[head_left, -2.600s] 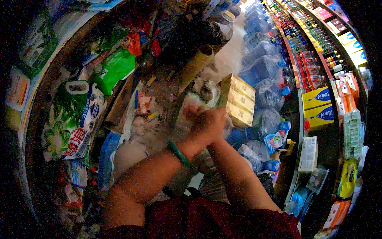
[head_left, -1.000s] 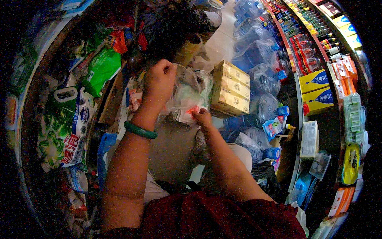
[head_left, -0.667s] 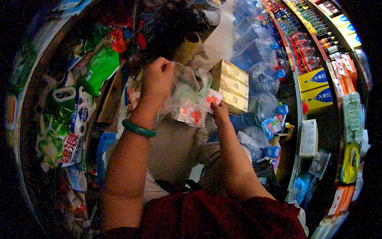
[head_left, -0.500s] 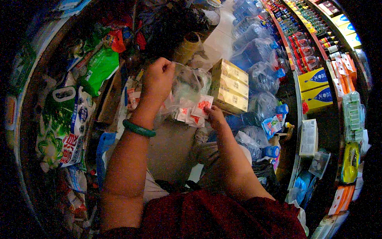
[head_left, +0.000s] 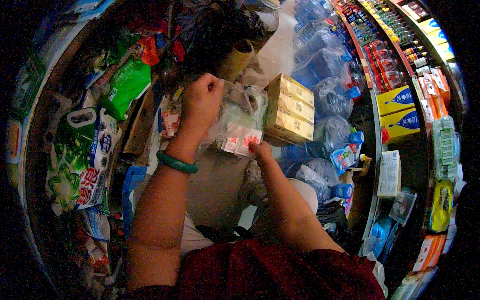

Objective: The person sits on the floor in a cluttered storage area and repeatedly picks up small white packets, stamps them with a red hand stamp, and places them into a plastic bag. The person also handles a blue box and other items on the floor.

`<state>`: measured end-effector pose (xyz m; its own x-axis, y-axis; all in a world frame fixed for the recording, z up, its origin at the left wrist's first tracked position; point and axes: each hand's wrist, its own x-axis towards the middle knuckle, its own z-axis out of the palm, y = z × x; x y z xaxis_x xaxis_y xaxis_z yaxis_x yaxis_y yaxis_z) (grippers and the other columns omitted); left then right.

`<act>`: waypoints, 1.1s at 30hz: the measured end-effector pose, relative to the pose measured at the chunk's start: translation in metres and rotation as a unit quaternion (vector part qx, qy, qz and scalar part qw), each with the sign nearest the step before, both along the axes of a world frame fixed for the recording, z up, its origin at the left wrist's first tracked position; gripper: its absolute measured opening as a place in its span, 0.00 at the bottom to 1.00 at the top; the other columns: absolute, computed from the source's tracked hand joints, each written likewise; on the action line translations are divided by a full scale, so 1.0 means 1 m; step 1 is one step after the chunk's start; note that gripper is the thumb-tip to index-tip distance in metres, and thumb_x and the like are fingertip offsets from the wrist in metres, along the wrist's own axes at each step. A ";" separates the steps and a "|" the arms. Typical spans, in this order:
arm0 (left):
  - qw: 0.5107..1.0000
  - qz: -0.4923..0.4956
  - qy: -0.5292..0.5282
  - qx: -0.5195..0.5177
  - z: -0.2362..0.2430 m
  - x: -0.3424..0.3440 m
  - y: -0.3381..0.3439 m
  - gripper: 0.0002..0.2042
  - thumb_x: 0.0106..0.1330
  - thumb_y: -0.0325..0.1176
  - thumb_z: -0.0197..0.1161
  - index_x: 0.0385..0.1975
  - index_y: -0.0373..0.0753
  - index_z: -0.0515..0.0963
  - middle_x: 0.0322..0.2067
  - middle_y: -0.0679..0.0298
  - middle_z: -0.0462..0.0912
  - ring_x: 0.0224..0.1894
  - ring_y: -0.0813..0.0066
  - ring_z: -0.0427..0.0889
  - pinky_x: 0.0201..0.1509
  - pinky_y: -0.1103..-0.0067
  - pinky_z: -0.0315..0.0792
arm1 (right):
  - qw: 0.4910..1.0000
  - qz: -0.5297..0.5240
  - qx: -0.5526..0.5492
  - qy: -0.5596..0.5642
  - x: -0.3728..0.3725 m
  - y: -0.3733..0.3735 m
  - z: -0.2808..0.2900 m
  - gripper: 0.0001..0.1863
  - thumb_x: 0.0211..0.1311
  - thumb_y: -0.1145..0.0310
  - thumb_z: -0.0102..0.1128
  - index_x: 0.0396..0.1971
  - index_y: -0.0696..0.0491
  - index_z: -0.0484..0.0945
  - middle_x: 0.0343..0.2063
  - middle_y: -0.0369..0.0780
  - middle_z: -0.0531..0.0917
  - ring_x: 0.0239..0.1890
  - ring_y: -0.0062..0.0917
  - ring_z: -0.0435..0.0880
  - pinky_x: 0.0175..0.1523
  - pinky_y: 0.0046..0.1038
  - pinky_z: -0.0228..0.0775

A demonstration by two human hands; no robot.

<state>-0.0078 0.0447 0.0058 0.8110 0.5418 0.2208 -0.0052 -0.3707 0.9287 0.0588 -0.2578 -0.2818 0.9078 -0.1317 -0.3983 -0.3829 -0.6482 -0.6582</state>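
Held up by its edge, a clear plastic bag [head_left: 243, 107] hangs from the closed fingers of my left hand [head_left: 202, 100], which has a green bangle [head_left: 177, 162] at its wrist. My right hand [head_left: 261, 150] pinches small white packets with red print [head_left: 245, 142] at the bag's lower part. Whether the packets are inside the bag or in front of it I cannot tell. Just right of the bag stands a stack of gold-coloured boxes [head_left: 291, 111]. More packets with red marks [head_left: 170, 123] lie left of my left wrist.
Large clear blue water bottles [head_left: 325, 97] line the right side, beside shelves with yellow boxes [head_left: 397, 114] and bottles. On the left are a green bag [head_left: 127, 85] and a green-and-white package with a handle [head_left: 75, 160]. A dark plastic bag [head_left: 200, 35] sits at the far side.
My right hand has shifted slightly left and down with the packets. They now show as a smaller, tighter group against the bag. My left hand has hardly moved.
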 end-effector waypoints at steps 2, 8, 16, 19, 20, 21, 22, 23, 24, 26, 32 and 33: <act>1.000 0.007 0.001 0.007 -0.002 -0.002 0.005 0.09 0.58 0.35 0.56 0.25 0.34 0.74 0.22 0.53 0.78 0.24 0.58 0.77 0.29 0.70 0.69 | 1.000 0.007 -0.007 0.004 -0.005 0.017 0.016 0.12 0.46 0.64 0.65 0.20 0.59 0.78 0.18 0.37 0.79 0.18 0.22 0.73 0.22 0.26 0.62; 1.000 -0.012 0.005 -0.028 0.002 -0.002 0.000 0.08 0.58 0.34 0.56 0.26 0.35 0.74 0.22 0.53 0.78 0.25 0.57 0.78 0.29 0.70 0.70 | 1.000 -0.007 0.015 0.020 -0.005 0.014 0.024 0.13 0.44 0.64 0.67 0.19 0.58 0.78 0.17 0.37 0.78 0.16 0.22 0.71 0.20 0.27 0.60; 1.000 -0.012 -0.008 0.010 -0.007 -0.001 0.005 0.09 0.57 0.35 0.56 0.25 0.35 0.74 0.22 0.53 0.78 0.25 0.57 0.78 0.30 0.70 0.70 | 0.992 -0.018 0.074 0.100 -0.012 0.032 0.053 0.12 0.45 0.63 0.67 0.18 0.55 0.76 0.16 0.37 0.75 0.15 0.22 0.69 0.18 0.26 0.56; 1.000 -0.020 0.010 -0.015 -0.008 -0.001 0.004 0.09 0.57 0.35 0.56 0.25 0.35 0.74 0.22 0.53 0.78 0.25 0.56 0.78 0.29 0.70 0.70 | 0.977 -0.035 0.152 0.145 -0.012 0.036 0.062 0.10 0.47 0.64 0.65 0.18 0.54 0.75 0.17 0.36 0.75 0.16 0.23 0.70 0.19 0.26 0.57; 0.999 -0.027 0.018 -0.027 -0.006 0.000 0.002 0.09 0.57 0.35 0.56 0.25 0.35 0.74 0.22 0.53 0.78 0.25 0.56 0.78 0.29 0.70 0.70 | 0.972 -0.039 0.164 0.162 -0.010 0.030 0.060 0.10 0.48 0.64 0.64 0.21 0.54 0.75 0.18 0.36 0.75 0.17 0.23 0.70 0.19 0.26 0.58; 0.999 -0.034 0.015 -0.029 -0.006 0.002 -0.001 0.09 0.58 0.35 0.56 0.25 0.35 0.74 0.22 0.53 0.78 0.25 0.57 0.77 0.29 0.70 0.70 | 0.967 -0.044 0.176 0.177 -0.008 0.021 0.055 0.09 0.49 0.64 0.63 0.23 0.53 0.75 0.18 0.36 0.75 0.18 0.23 0.71 0.19 0.26 0.59; 0.999 -0.042 0.012 -0.030 -0.005 0.005 -0.006 0.09 0.58 0.36 0.56 0.25 0.35 0.74 0.22 0.53 0.78 0.25 0.57 0.77 0.29 0.70 0.70 | 0.962 -0.050 0.188 0.192 -0.006 0.012 0.050 0.09 0.50 0.64 0.62 0.25 0.53 0.75 0.19 0.36 0.75 0.18 0.23 0.71 0.20 0.26 0.59; 0.999 -0.041 0.012 -0.027 -0.009 0.005 -0.004 0.09 0.58 0.36 0.56 0.25 0.35 0.74 0.22 0.53 0.78 0.25 0.57 0.77 0.29 0.70 0.70 | 0.954 -0.053 0.234 0.178 -0.009 0.016 0.053 0.09 0.51 0.65 0.61 0.27 0.53 0.75 0.20 0.36 0.76 0.19 0.23 0.71 0.20 0.26 0.60; 0.998 -0.039 0.018 -0.038 -0.013 0.005 -0.001 0.10 0.58 0.36 0.56 0.25 0.35 0.74 0.22 0.53 0.78 0.25 0.57 0.77 0.29 0.70 0.70 | 0.944 -0.054 0.280 0.165 -0.013 0.027 0.060 0.09 0.52 0.65 0.60 0.29 0.54 0.74 0.21 0.36 0.76 0.20 0.22 0.71 0.21 0.25 0.60; 0.997 -0.037 0.029 -0.062 -0.020 0.005 0.004 0.10 0.58 0.36 0.56 0.26 0.35 0.74 0.22 0.54 0.78 0.25 0.57 0.77 0.29 0.70 0.70 | 0.936 -0.054 0.321 0.133 -0.021 0.044 0.079 0.10 0.53 0.65 0.58 0.32 0.54 0.73 0.23 0.36 0.76 0.21 0.22 0.72 0.23 0.25 0.62; 0.998 -0.039 0.037 -0.014 -0.002 0.001 -0.004 0.10 0.57 0.36 0.56 0.26 0.35 0.75 0.23 0.53 0.78 0.27 0.57 0.78 0.30 0.69 0.70 | 0.974 -0.022 0.221 -0.039 -0.012 0.040 0.118 0.12 0.55 0.67 0.54 0.37 0.55 0.72 0.30 0.37 0.78 0.28 0.24 0.75 0.32 0.26 0.67; 0.998 -0.036 0.042 -0.021 -0.006 0.000 0.000 0.09 0.57 0.36 0.56 0.26 0.35 0.75 0.23 0.52 0.78 0.27 0.57 0.78 0.30 0.69 0.70 | 0.968 -0.005 0.243 -0.062 -0.011 0.050 0.139 0.13 0.55 0.67 0.54 0.39 0.56 0.71 0.31 0.38 0.77 0.30 0.24 0.76 0.34 0.26 0.68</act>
